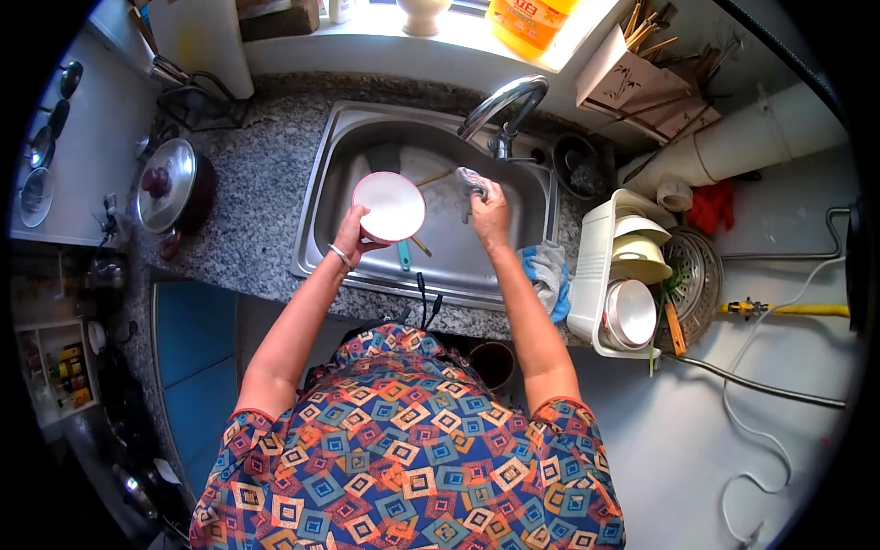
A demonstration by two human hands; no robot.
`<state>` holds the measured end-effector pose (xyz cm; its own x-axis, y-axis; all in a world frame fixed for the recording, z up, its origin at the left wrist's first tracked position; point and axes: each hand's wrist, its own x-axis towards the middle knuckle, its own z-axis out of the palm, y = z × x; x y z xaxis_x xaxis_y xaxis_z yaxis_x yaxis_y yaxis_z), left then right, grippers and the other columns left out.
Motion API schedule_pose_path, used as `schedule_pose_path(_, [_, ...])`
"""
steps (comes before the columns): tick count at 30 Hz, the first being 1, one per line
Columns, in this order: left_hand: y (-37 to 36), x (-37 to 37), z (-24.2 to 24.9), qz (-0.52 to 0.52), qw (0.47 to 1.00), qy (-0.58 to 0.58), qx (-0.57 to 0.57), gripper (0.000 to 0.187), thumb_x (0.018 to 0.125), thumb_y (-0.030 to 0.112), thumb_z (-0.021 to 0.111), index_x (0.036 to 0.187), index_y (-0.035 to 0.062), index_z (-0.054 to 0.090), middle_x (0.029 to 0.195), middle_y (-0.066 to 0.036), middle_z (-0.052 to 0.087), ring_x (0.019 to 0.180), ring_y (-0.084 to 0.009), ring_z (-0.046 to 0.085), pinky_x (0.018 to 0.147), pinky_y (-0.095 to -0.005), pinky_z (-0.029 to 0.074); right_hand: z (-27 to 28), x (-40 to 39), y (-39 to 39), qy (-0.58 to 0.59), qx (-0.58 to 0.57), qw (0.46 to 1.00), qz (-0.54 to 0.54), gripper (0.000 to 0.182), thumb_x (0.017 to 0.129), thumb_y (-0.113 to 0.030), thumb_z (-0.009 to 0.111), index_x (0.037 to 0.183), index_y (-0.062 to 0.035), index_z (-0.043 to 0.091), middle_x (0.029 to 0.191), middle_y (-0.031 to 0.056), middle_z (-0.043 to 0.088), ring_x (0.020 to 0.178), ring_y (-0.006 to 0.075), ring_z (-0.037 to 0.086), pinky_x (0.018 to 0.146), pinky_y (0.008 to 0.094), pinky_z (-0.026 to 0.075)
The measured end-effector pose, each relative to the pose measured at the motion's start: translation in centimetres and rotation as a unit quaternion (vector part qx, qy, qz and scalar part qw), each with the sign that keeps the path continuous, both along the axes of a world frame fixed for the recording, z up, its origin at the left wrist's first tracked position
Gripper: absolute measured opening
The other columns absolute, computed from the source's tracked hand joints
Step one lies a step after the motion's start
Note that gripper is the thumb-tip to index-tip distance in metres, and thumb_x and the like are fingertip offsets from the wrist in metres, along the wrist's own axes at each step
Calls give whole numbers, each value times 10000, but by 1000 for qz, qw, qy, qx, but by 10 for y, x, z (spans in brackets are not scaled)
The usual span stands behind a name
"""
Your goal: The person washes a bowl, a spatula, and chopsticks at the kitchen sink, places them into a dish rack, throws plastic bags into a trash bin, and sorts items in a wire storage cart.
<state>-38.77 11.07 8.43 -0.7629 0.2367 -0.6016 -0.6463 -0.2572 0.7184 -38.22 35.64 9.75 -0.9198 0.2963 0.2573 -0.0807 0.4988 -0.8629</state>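
Note:
My left hand [353, 236] grips a white bowl [390, 207] with a red rim by its near left side, holding it over the sink with its inside facing up. A crumpled cloth [471, 183], greyish with some red, is pinched in my right hand [489, 213], to the right of the bowl and apart from it. Beneath them is the steel sink [335, 197]. Chopsticks [434, 178] and something with a teal handle [404, 256] lie in it, partly hidden by the bowl. The curved faucet [505, 96] stands at the back.
To the right, a white dish rack [594, 266] holds several bowls [632, 312]. A blue and white cloth [546, 275] hangs at the sink's right front edge. A lidded pot [170, 179] sits on the granite counter [261, 174] at left. A dark bowl [576, 165] stands behind the sink's right corner.

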Motion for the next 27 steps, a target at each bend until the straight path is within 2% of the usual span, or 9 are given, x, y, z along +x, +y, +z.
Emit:
schedule_pose_path(3, [2,1,-1,-9,1000,21,20,582,775,431,419,1210,51,347,1085,-133,496,939,-248,544,724,-435,495,43,8,-42,11,-121,991,51,300,712,9,525,1001,-67,558,984,102,518,830,228,552,704,295,443])
schedule_pose_path(5, [7,1,1,-15,999,30,28,608,783,499,411,1210,71,352,1085,-120,502,928,-246,551,721,-433,497,47,5,-59,129,18,986,106,318,695,3,555,1002,-80,561,1019,96,510,903,252,533,755,315,440])
schedule_pose_path(9, [17,8,-3,-15,995,88,34,573,791,542,424,1172,126,325,1088,-114,456,932,-232,537,568,-355,543,22,20,-76,-91,279,918,266,405,679,-320,621,1038,-140,567,1102,140,473,1043,297,459,850,393,407])
schedule_pose_path(11, [22,14,3,-16,993,112,26,577,793,532,433,1191,133,312,1083,-102,443,943,-219,519,556,-340,543,32,17,-79,-213,257,892,304,366,696,-296,610,1008,-115,550,1048,155,487,957,328,501,794,419,429])
schedule_pose_path(17, [40,35,10,24,996,82,23,600,791,550,419,1220,149,295,1131,-78,436,986,-234,500,592,-343,539,-21,-8,-98,-108,154,969,163,204,735,-161,527,911,-77,466,902,226,490,810,405,525,690,457,436])
schedule_pose_path(21, [16,14,14,-55,991,88,90,639,799,575,364,1245,121,293,1158,-109,449,998,-230,513,695,-367,512,-20,-6,-89,-161,76,883,435,358,619,-89,530,976,-95,515,844,179,558,827,342,540,709,426,424])
schedule_pose_path(22, [17,12,12,-69,988,125,58,645,799,577,363,1248,122,286,1157,-112,449,981,-230,524,699,-374,511,0,-3,-83,-216,301,819,439,294,634,-103,553,926,-116,591,863,110,576,855,267,539,730,367,420])
schedule_pose_path(25, [25,14,32,-91,993,78,8,657,789,590,367,1264,147,263,1164,-112,443,995,-229,516,720,-406,498,9,-14,-69,-15,601,749,278,190,669,-140,546,836,-139,635,866,23,578,894,177,504,750,296,394])
schedule_pose_path(27, [21,9,21,-118,992,11,46,633,792,580,371,1276,191,247,1181,-102,434,1003,-235,512,727,-431,489,15,-35,-64,112,570,750,315,132,679,-181,514,711,-164,641,871,-23,542,898,134,466,749,261,370])
